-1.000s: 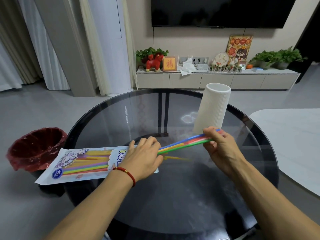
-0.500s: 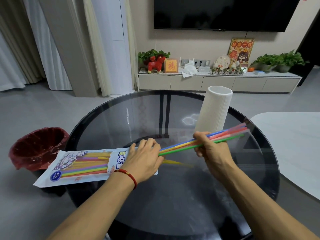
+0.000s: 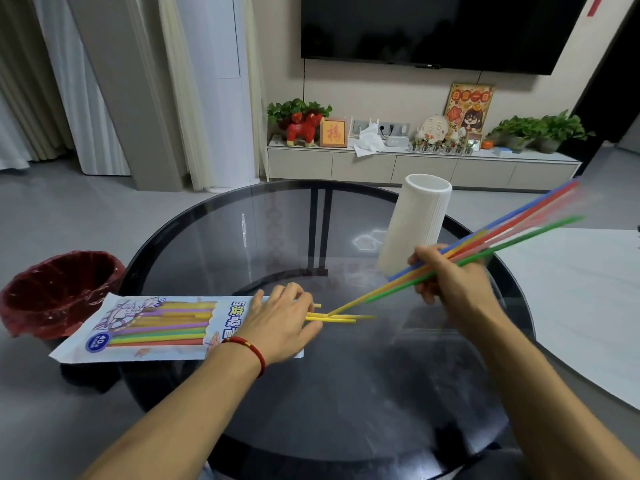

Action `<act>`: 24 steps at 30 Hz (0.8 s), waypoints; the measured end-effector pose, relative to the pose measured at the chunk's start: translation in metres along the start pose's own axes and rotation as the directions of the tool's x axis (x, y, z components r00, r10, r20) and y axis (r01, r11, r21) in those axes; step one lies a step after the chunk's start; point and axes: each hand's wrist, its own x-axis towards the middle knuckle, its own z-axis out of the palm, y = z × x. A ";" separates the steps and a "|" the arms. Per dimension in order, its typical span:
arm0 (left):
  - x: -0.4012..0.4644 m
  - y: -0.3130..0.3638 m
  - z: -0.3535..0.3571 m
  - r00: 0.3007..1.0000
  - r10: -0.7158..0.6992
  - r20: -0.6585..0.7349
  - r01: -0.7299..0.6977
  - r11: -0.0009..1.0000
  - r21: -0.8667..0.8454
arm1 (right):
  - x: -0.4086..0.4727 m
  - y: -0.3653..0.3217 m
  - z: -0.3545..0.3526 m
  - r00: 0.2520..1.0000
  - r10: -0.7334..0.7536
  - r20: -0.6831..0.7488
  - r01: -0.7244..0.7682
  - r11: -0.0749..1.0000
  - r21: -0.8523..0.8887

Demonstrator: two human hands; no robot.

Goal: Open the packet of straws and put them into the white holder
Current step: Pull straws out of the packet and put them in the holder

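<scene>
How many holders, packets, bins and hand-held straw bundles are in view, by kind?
White holder: 1
Straw packet: 1
Red-lined bin: 1
Bundle of straws in the right hand: 1
Total: 4

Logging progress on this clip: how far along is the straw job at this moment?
Done: the printed straw packet is open, and a few yellow straws poke out of its mouth. In hand: the right hand grips a bunch of coloured straws clear of the packet, while the left hand pins the packet down. Left: the white ribbed holder shows no straws, and many remain in the packet.
</scene>
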 end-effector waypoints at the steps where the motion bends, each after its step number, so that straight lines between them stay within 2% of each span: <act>1: 0.000 0.001 0.001 1.000 0.005 0.002 -0.005 1.000 0.004 | 0.004 -0.011 -0.008 0.999 -0.042 0.010 0.043 0.995 -0.088; 5: -0.002 0.007 0.006 0.999 0.038 -0.017 -0.037 0.999 0.026 | 0.028 -0.059 -0.021 0.985 -0.154 0.076 0.171 0.851 -0.496; 8: -0.003 0.012 0.008 0.998 0.057 -0.020 -0.056 0.997 0.043 | 0.035 -0.072 -0.011 0.975 -0.155 0.162 0.224 0.718 -0.659; 11: -0.004 0.014 0.007 0.998 0.058 -0.021 -0.057 0.998 0.035 | 0.027 -0.051 0.005 0.974 -0.098 0.206 0.217 0.674 -0.706; 15: -0.005 0.014 0.007 0.998 0.059 -0.016 -0.059 0.998 0.023 | 0.018 -0.015 0.014 0.978 -0.111 0.178 0.207 0.650 -0.732; 18: -0.005 0.014 0.007 0.998 0.058 -0.010 -0.058 0.998 0.022 | 0.009 0.008 0.016 0.980 -0.064 0.187 0.186 0.626 -0.758; 21: -0.004 0.013 0.008 0.998 0.057 -0.005 -0.057 0.998 0.014 | 0.006 0.022 0.015 0.985 -0.063 0.164 0.165 0.651 -0.741; 24: -0.002 0.013 0.008 0.998 0.057 -0.010 -0.057 0.998 0.007 | 0.007 0.028 0.011 0.989 -0.038 0.141 0.124 0.733 -0.669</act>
